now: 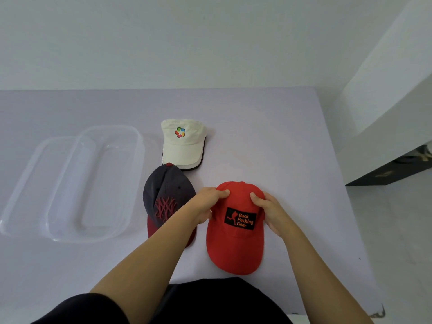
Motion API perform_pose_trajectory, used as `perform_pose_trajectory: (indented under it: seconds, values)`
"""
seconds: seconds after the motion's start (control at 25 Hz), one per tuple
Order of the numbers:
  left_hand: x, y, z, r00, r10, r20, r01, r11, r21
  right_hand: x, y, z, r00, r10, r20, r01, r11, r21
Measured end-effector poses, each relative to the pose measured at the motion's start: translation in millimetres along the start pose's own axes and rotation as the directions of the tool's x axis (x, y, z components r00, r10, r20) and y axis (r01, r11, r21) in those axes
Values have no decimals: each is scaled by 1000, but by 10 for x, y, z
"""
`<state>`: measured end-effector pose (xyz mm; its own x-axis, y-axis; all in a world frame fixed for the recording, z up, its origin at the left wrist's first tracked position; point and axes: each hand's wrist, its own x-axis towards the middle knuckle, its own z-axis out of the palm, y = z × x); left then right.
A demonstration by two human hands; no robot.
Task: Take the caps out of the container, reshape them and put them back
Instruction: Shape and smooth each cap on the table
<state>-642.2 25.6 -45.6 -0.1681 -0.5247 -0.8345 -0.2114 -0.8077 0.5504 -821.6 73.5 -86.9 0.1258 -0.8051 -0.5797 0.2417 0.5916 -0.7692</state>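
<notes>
Currently head view: left hand (207,204) and right hand (268,210) both grip the red cap's (236,244) crown on the table (268,136), reshaping step. Dark cap (167,195) and white cap (182,146) lie out; container (77,183) empty. Next, probably: finish the crown, then return caps.

A pale lavender, smooth flat worktop (268,136) fills the middle, meeting a plain white wall (187,38) beyond the fingers. To the right of the fingers, a white wall corner (397,78) juts out above a dark skirting strip (392,171) and a glossy white floor (397,230). Lighting is soft and even.
</notes>
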Motion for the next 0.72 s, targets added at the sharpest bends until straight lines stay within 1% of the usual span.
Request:
perform_pose_trajectory:
  seconds: [0.16,0.24,0.32,0.36,0.4,0.48,0.52,0.56,0.6,0.64,0.68,0.72]
  values:
    - [-53,-17,-32,996,51,74,-51,999,-1,-11,-23,-26,995,20,98,-21,1000,14]
    - [-77,-16,-46,989,87,123,-87,996,-6,-33,-48,-24,993,-3,121,-2,999,43]
    - [-61,-43,-51,979,145,143,-141,989,-33,-44,-75,9,997,-37,69,35,999,28]
    - [-35,-67,-38,973,187,133,-184,982,-32,-35,-87,39,998,-68,-2,68,998,-15]
    - [-22,-89,-10,966,236,105,-236,972,-13,-27,-105,80,988,-117,-100,109,990,-87]
    - [-33,-109,80,943,333,-8,-331,941,69,-15,-143,187,920,-249,-303,177,953,-244]
    - [-61,-107,130,923,376,-85,-364,923,125,-15,-159,248,882,-303,-361,204,936,-288]
    - [-91,-107,177,888,427,-170,-395,898,193,-19,-165,300,854,-343,-390,228,923,-310]
    - [-116,-107,214,837,484,-255,-424,868,257,-14,-164,337,836,-365,-410,244,916,-317]
    - [-140,-112,249,788,527,-318,-452,846,281,-8,-164,356,824,-366,-433,252,920,-299]
    - [-154,-121,278,759,545,-357,-476,838,267,4,-174,363,815,-347,-465,250,933,-258]
    - [-165,-128,299,748,548,-375,-493,837,238,14,-195,363,809,-318,-494,246,947,-208]
